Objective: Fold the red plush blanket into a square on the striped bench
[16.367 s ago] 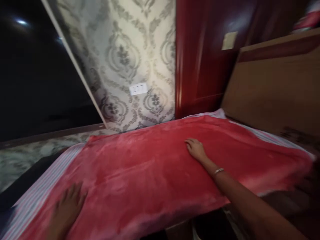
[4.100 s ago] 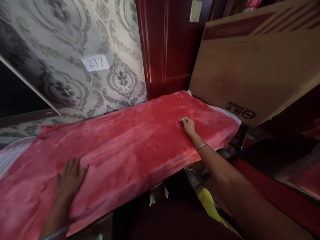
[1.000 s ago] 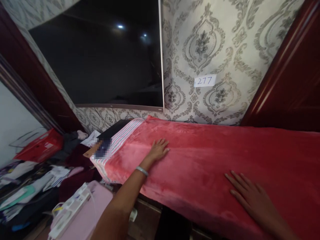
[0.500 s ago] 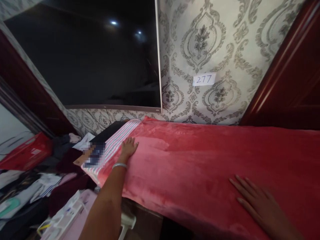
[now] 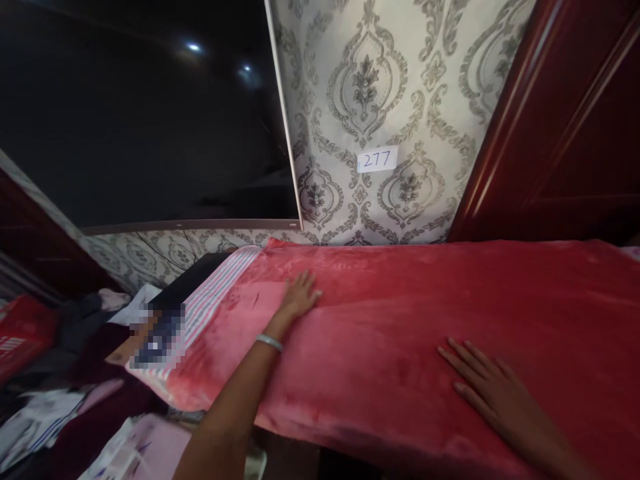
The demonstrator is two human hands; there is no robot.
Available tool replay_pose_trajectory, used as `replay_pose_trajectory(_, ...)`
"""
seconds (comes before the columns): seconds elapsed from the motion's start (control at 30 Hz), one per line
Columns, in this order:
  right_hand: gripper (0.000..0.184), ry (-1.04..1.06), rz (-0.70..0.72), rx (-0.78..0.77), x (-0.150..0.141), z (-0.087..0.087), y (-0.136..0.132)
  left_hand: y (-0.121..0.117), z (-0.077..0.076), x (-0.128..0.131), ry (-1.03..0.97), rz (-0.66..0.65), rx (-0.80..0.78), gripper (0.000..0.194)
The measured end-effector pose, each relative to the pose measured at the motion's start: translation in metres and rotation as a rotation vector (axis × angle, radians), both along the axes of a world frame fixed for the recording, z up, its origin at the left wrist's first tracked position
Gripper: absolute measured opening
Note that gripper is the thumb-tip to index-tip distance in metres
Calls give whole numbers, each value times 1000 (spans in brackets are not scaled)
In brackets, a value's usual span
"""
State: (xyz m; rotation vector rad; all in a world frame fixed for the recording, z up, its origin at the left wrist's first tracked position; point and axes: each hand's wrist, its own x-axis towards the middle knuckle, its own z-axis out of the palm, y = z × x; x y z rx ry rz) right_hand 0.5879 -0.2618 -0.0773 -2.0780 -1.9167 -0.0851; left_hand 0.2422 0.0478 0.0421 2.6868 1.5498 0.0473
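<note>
Fingers (image 5: pixel 303 280) spread, gripping nothing I can see, the left hand (image 5: pixel 299 297) and right hand (image 5: pixel 500 395) lie on the red cloth (image 5: pixel 380 327), which runs under and past both.

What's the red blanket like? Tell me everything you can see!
The red blanket looks soft and plush, with paler pink patches and shallow creases. It lies spread out, mostly flat, along the patterned wall, its near edge drooping. A striped cloth shows from under its left end; its right side leaves the picture. The left hand and right hand rest open on it.
</note>
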Motion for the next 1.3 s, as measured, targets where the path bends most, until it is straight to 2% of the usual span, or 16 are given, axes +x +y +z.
replay_pose_trajectory(0.1,62,-2,-1,-2,-1,1,0,-13,-10,40,3,-242,-64,64)
replay_pose_trajectory(0.2,61,1,-6,-14,-1,2,-1,-3,-15,45,6,-263,-77,61)
replay_pose_trajectory(0.3,62,9,-2,-24,0,2,-3,27,-12,16,19,-114,-55,61)
replay_pose_trajectory(0.47,60,7,-9,-22,-1,0,-5,74,1,-66,37,242,17,60)
replay_pose_trajectory(0.6,60,16,-25,-18,-3,3,-6,83,2,-113,23,399,84,59)
replay_pose_trajectory(0.67,61,23,-28,-29,-4,7,-5,82,1,-123,20,439,101,59)
replay_pose_trajectory(0.77,60,31,-27,-51,-7,14,-4,81,4,-125,16,500,118,62)
replay_pose_trajectory(0.87,60,38,-21,-56,-10,19,-3,82,13,-114,20,554,126,64)
replay_pose_trajectory(0.97,60,45,-23,-63,-11,21,-1,79,19,-84,20,525,122,68)
replay_pose_trajectory(1.03,61,51,-30,-69,-11,22,-1,70,17,-50,18,379,87,68)
replay_pose_trajectory(1.13,61,58,-29,-68,-11,23,-2,48,3,10,17,-10,-17,61)
replay_pose_trajectory(1.2,60,58,-26,-63,-11,23,-3,34,-8,47,15,-213,-73,59)
replay_pose_trajectory(1.3,60,51,-21,-70,-10,21,-4,30,-18,75,16,-355,-116,56)
